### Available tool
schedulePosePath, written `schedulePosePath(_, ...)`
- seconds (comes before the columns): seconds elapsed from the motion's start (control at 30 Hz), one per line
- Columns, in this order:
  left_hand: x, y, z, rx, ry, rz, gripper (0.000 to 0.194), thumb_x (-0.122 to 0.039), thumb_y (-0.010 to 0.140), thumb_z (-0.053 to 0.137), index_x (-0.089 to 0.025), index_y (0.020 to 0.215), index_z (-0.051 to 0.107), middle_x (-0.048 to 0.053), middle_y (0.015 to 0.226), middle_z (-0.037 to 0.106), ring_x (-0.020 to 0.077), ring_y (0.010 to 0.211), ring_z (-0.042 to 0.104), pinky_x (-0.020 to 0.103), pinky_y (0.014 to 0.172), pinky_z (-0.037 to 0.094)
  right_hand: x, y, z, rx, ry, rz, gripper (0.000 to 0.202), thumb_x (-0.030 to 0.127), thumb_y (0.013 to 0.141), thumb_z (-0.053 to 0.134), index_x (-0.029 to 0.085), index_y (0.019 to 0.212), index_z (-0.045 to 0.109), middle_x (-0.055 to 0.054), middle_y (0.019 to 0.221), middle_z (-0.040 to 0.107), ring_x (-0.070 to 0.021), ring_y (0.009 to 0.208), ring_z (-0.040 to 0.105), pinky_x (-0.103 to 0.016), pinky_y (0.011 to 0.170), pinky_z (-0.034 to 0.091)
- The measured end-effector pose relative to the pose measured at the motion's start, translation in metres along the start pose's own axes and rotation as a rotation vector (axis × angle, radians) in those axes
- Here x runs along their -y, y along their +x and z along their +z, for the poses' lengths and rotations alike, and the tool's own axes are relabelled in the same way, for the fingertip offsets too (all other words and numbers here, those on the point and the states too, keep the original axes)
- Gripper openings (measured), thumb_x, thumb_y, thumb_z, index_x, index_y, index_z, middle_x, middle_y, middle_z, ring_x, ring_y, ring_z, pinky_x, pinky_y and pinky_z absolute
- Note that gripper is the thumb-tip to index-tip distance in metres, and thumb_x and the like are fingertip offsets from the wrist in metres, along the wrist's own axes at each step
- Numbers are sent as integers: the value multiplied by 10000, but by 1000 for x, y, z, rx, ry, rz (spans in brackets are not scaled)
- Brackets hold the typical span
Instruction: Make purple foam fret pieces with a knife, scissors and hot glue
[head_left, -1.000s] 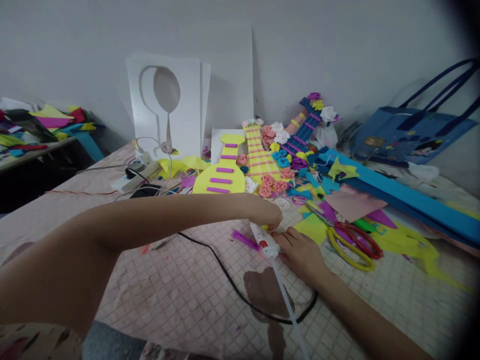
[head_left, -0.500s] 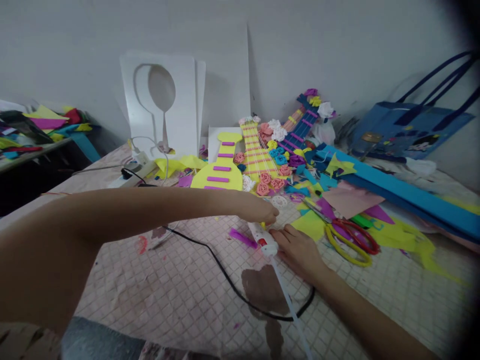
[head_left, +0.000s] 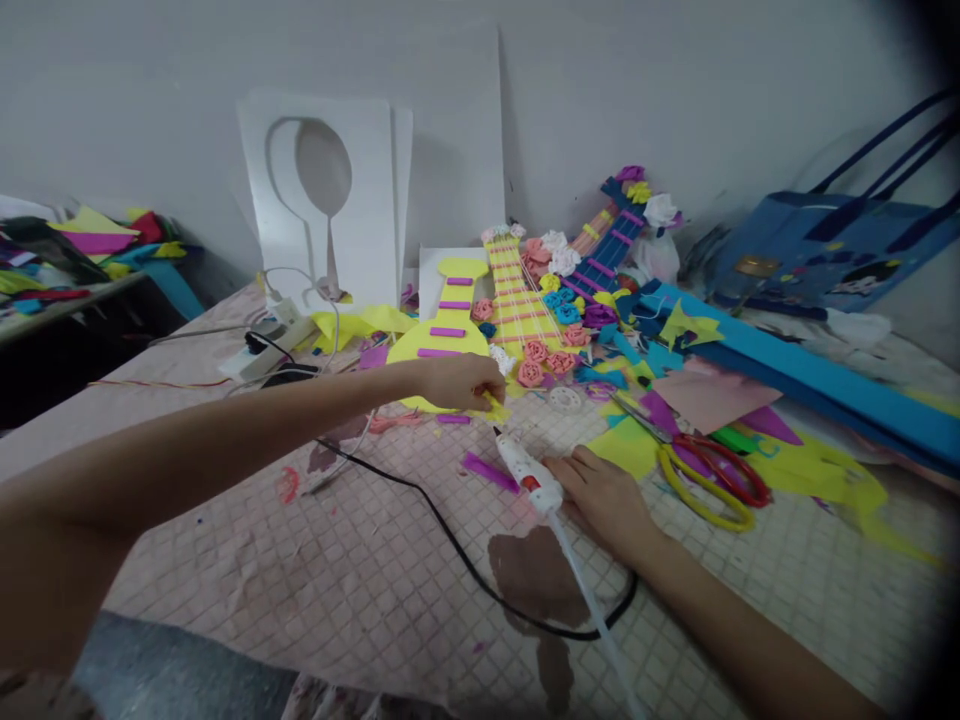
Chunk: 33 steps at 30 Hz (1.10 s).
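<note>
My left hand (head_left: 469, 383) is closed, its fingertips pinching a small yellow piece (head_left: 495, 403) beside the lower right edge of the yellow guitar-shaped cutout (head_left: 405, 350). Purple strips cross that cutout. Around the white glue gun (head_left: 531, 478) my right hand (head_left: 600, 495) is wrapped from the right, low over the table; the dark nozzle points up and left, just below the yellow piece, and a long glue stick runs out of its back end. A loose purple strip (head_left: 490, 471) lies left of the glue gun.
Scissors with red and yellow handles (head_left: 705, 490) lie at the right among paper scraps. Decorated guitar shapes with paper flowers (head_left: 536, 365) stand behind. A black cable (head_left: 450, 545) curves across the tabletop (head_left: 337, 600). A power strip (head_left: 262, 360) sits left, a blue bag (head_left: 832, 250) back right.
My left hand has moved left and back, away from the glue gun, with the yellow piece between its fingers. The gun's nozzle now shows. My right hand has hardly moved.
</note>
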<state>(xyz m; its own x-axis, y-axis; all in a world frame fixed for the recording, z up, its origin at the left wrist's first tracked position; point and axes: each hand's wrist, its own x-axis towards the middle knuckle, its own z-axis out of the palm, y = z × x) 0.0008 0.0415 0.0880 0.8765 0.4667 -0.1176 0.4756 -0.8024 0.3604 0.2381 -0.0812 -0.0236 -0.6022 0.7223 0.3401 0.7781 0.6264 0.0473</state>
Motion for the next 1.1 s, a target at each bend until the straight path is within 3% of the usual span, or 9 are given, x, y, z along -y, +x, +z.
schedulePosePath(0.13,-13,-4,27,-169,-8,-50,279,-46,707,532,-125,957,629,39,809,612,138,737,558,228,673,416,1,0,0,-26,-14,-3,223,93,761,583,176,968,582,-48,788,635,-186,791,539,-269,607,388)
schedulePosePath(0.27,-26,-6,50,-187,60,28,229,-15,733,494,-130,868,639,79,914,587,162,845,569,252,757,439,1,1,-1,-39,-15,-4,224,91,737,603,183,939,579,-38,768,626,-187,782,536,-269,607,386)
schedulePosePath(0.4,-30,-15,62,-177,116,1,201,-54,798,456,-128,900,612,80,940,565,162,807,572,268,722,454,2,1,-3,-29,7,-16,230,71,735,595,177,939,581,-33,748,618,-187,784,533,-267,619,393)
schedulePosePath(0.57,-32,-34,79,-296,33,-63,186,-96,840,444,-143,957,582,71,967,562,151,846,570,263,757,458,1,-1,-3,-2,69,14,261,62,737,572,175,973,578,-43,806,634,-184,827,540,-254,661,421)
schedulePosePath(0.73,-30,-44,85,-409,-134,-84,200,-59,788,468,-148,914,595,69,945,585,143,842,568,262,756,467,-5,-4,4,-59,123,78,174,182,843,509,176,995,592,-55,844,658,-184,817,570,-252,643,452)
schedulePosePath(0.8,-25,-39,81,-553,-253,-195,166,-82,763,497,-141,878,600,51,873,593,129,764,560,250,695,469,-7,-4,7,-95,171,137,177,247,867,483,174,970,608,-61,834,666,-189,785,587,-261,632,459)
schedulePosePath(0.9,-16,-21,75,-713,-498,-347,190,-92,741,499,-134,901,592,-2,723,570,96,617,521,213,575,444,-8,-1,7,-183,384,384,247,365,859,476,168,879,624,-51,744,660,-189,677,596,-271,596,464)
schedulePosePath(1.0,-15,2,72,-814,-622,-363,237,-67,725,495,-131,927,603,-15,687,548,84,584,504,202,551,444,-8,2,4,-220,612,580,321,450,810,506,157,826,636,-38,676,655,-193,613,585,-280,562,458)
schedulePosePath(1.1,-25,19,72,-917,-569,-320,206,-96,746,520,-138,897,654,29,805,572,92,653,527,225,615,487,-9,5,1,-235,656,641,350,475,798,505,149,781,633,-20,596,610,-170,544,540,-267,510,428)
